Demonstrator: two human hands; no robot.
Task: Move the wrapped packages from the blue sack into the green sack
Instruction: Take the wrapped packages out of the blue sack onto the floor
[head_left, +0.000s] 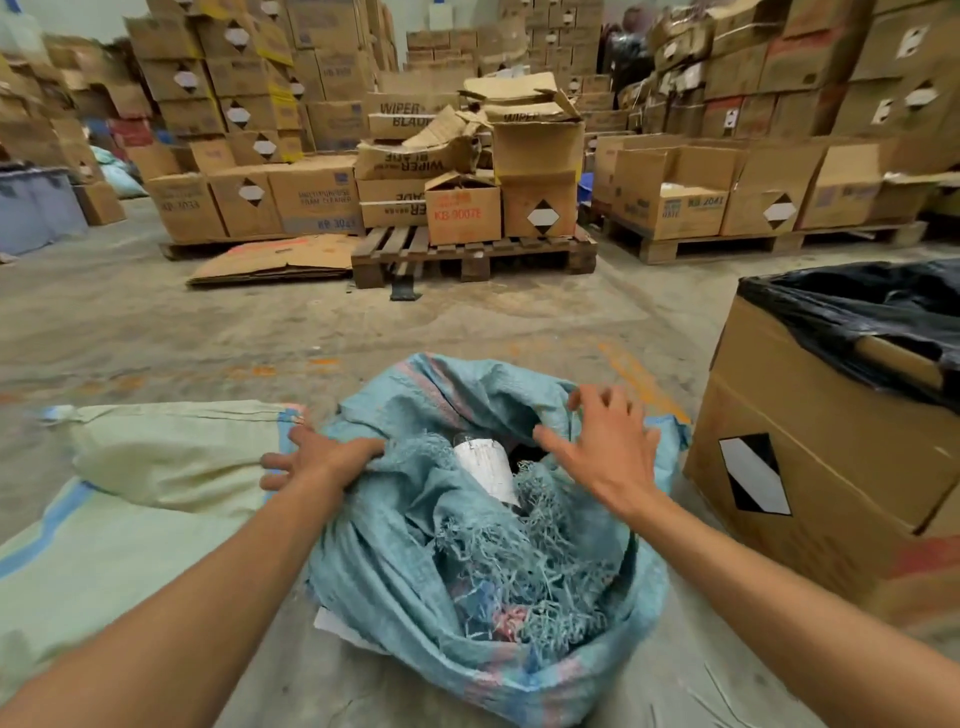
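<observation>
A white wrapped package (485, 470) is lying in the blue sack's (467, 597) mouth, long axis running away from the person, between the left hand (317, 460) gripping the rim and the nearer, spread, empty right hand (605, 441); green sack (171, 452) is lying left.

Blue sack (467, 597) stands open on concrete floor (208, 322). Left hand (317, 460) grips its left rim. Right hand (602, 441) hovers spread over the mouth. White-wrapped package (485, 467) visible inside. Green sack (171, 457) lies alongside, left. Bag-lined carton (831, 447) right.
</observation>
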